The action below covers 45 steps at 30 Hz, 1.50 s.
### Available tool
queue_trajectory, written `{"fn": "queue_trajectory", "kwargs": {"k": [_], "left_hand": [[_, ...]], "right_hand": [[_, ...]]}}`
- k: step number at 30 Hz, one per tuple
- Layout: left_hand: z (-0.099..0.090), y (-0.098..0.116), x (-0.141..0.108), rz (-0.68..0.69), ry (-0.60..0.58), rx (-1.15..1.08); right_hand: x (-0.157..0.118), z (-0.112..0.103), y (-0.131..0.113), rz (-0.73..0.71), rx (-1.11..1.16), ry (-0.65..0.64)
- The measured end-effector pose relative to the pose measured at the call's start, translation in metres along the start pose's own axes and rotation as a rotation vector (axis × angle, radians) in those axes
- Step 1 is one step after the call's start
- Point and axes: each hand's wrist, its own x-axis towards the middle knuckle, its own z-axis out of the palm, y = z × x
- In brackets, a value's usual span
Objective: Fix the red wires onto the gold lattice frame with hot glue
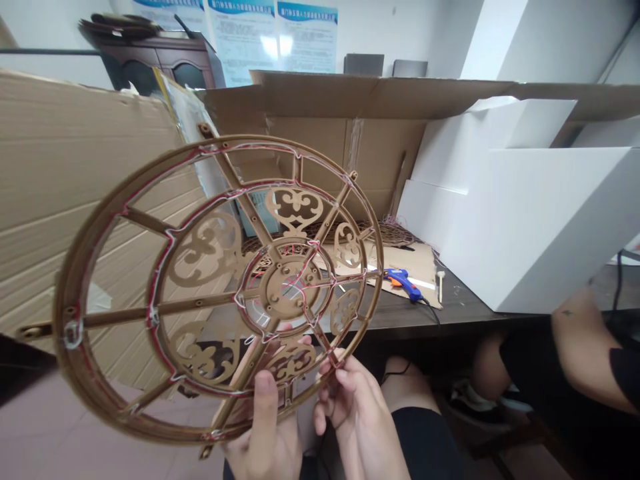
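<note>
Two hands closed on one piece: left hand (260, 427) with thumb across lower edge, right hand (357, 413) with fingers curled round rim of tan openwork wheel frame (290, 290). Frame wound with red and white wire, tilted, rising above both hands. Beyond it, blue glue gun (403, 283) on cardboard scrap (405, 263), dark surface (450, 310).

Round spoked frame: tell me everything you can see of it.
The round spoked frame is tan-brown, possibly moulded plastic or wood, with concentric rings, straight spokes and cut-out scrollwork panels. Thin red and white wires run along the rings. It is held up, tilted, its lower edge gripped by the left hand and right hand.
</note>
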Motion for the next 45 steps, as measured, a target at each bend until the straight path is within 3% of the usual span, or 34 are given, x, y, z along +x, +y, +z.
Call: {"fn": "queue_trajectory", "kwargs": {"k": [8,12,15,19,23,30,32,36,45], "left_hand": [[0.02,0.014,-0.004,-0.349,0.054,-0.089],[0.022,0.013,-0.006,-0.384,0.099,-0.104],[0.026,0.012,-0.003,-0.345,0.152,-0.143],[0.026,0.007,0.006,-0.265,0.183,-0.206],[0.019,-0.006,0.009,-0.219,0.096,-0.143],[0.017,-0.016,0.001,-0.207,-0.031,-0.055],[0.012,-0.02,0.001,-0.151,-0.029,0.003],[-0.001,-0.029,0.003,0.093,-0.056,0.203],[0.012,-0.007,-0.004,0.065,-0.142,0.175]], "right_hand": [[-0.001,0.007,0.012,0.008,0.082,0.111],[-0.002,-0.001,0.024,-0.045,0.071,0.071],[0.001,-0.006,0.023,-0.087,-0.05,-0.018],[0.006,-0.012,0.004,-0.156,-0.193,-0.002],[0.01,-0.019,-0.011,-0.107,-0.255,0.035],[0.016,-0.027,-0.008,-0.136,-0.238,0.145],[0.016,-0.025,-0.009,-0.134,-0.224,0.159],[0.013,-0.019,-0.012,-0.096,-0.158,0.207],[0.01,-0.013,-0.009,-0.142,-0.071,0.125]]}}
